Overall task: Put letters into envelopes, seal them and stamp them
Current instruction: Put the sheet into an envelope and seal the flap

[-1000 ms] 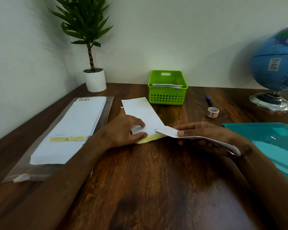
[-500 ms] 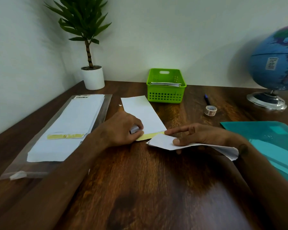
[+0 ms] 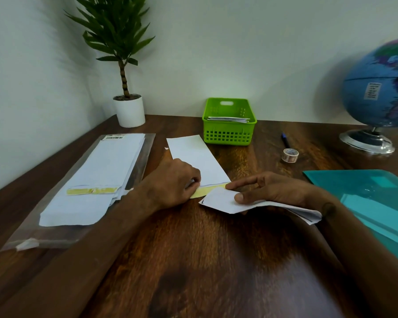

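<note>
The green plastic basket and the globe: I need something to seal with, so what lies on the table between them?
In the head view, a blue pen and a small roll of tape.

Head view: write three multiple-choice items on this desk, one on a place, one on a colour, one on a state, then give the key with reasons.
1. Where is the tape roll?
A. Inside the basket
B. On the desk between the pen and the folder
C. On the envelope stack

2. What colour is the basket?
A. Green
B. Red
C. White

3. What is the right hand doing?
A. Resting empty on the globe
B. Holding the pen
C. Holding a folded letter at the envelope's open end

Key:
1 B: the roll sits on bare wood just below the pen and up-left of the teal folder.
2 A: its lattice walls are bright green.
3 C: its thumb pins the letter beside the envelope, whose yellow flap the left hand holds.
</note>
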`<state>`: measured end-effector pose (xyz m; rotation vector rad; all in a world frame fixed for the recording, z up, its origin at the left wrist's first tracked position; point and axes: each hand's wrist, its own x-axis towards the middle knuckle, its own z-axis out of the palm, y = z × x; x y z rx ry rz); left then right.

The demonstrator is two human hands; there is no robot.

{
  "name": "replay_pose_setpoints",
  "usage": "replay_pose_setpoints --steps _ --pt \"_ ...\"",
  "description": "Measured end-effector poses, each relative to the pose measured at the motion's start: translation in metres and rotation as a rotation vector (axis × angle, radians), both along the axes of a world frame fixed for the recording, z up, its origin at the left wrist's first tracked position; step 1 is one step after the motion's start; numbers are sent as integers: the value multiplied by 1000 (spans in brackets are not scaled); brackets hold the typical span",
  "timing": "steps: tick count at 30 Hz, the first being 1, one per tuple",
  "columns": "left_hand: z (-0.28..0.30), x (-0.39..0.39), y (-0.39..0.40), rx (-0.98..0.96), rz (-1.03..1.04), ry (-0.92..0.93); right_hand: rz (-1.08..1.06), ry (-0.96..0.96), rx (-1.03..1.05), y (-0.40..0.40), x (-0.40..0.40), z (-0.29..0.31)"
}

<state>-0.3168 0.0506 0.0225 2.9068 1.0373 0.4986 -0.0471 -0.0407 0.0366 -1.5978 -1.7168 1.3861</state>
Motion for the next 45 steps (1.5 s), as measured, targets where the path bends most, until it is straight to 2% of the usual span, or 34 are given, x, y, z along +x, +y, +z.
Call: replay_pose_setpoints --steps 12,17,23,28,30,32,37,41,45 --pt "-1 1 3 -25 67 -144 -33 128 16 3 -6 2" --pt "0 1 0 -15 65 -153 -186 99 128 6 -13 -1" --pt "1 7 -8 98 103 -100 -374 10 231 6 -22 -5" --pt "-3 15 -15 155 80 -62 -452 -25 268 6 -33 -11" --pt "-4 16 -16 173 91 -67 -445 -53 237 5 -32 -7" --pt "-4 14 -14 172 130 -103 -422 -2 131 4 -29 0" --pt "-5 4 -4 242 313 -207 -297 416 -161 -2 -9 11" --pt "-5 -1 3 249 392 -226 -178 263 -198 -5 10 15" --pt "-9 1 2 225 364 -198 -273 248 -112 -4 18 17"
